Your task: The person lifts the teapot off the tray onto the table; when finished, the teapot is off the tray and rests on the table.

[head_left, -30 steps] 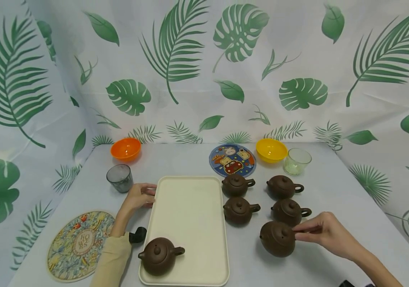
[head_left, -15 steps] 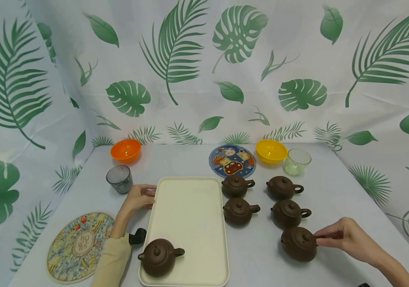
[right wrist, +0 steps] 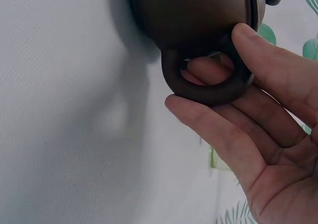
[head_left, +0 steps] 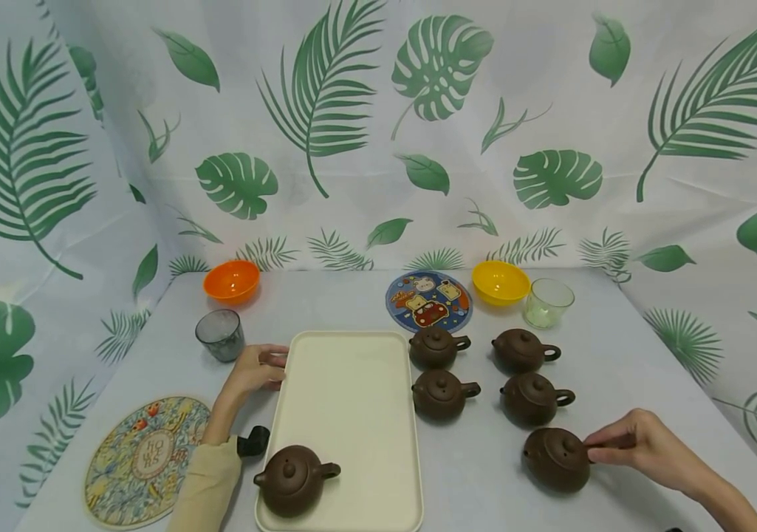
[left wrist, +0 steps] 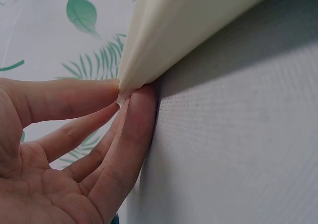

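My right hand (head_left: 647,452) pinches a dark brown teapot (head_left: 556,462) by its loop handle (right wrist: 211,92), on the right of the table. The thumb lies at the top of the handle and the fingers curl about it. On the left, my left hand (head_left: 253,371) pinches the side edge of a cream tray (head_left: 351,399), thumb on the rim and a finger under it. Another brown teapot (head_left: 293,480) sits on the tray's near left corner. Several matching teapots stand to the right of the tray in two columns, among them one teapot (head_left: 532,399) just behind the held one.
An orange bowl (head_left: 232,283) and a grey glass (head_left: 221,336) stand at the back left. At the back right are a yellow bowl (head_left: 501,283), a greenish glass (head_left: 549,303) and a round blue mat (head_left: 427,301). A patterned round mat (head_left: 152,462) lies at the near left.
My right hand has moved the held teapot to the right and slightly nearer, mostly in the first half second. The left hand stays at the tray's edge.
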